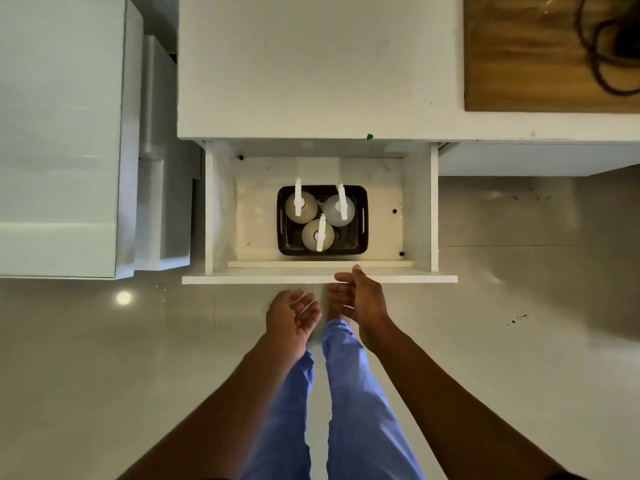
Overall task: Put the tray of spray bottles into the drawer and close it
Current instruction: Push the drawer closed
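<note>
Glossy pale floor (104, 358), white countertop (311, 64), wooden board (519, 64).

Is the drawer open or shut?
Open. The drawer is pulled out from under the counter, so you can see the tray of bottles inside.

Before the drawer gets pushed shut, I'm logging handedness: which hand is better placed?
Right. The right hand has fingertips over the drawer front; the left hand hangs farther back, palm up.

drawer (420, 209) open, free floor beside tray (362, 216), spray bottles (318, 233) filling tray
</note>
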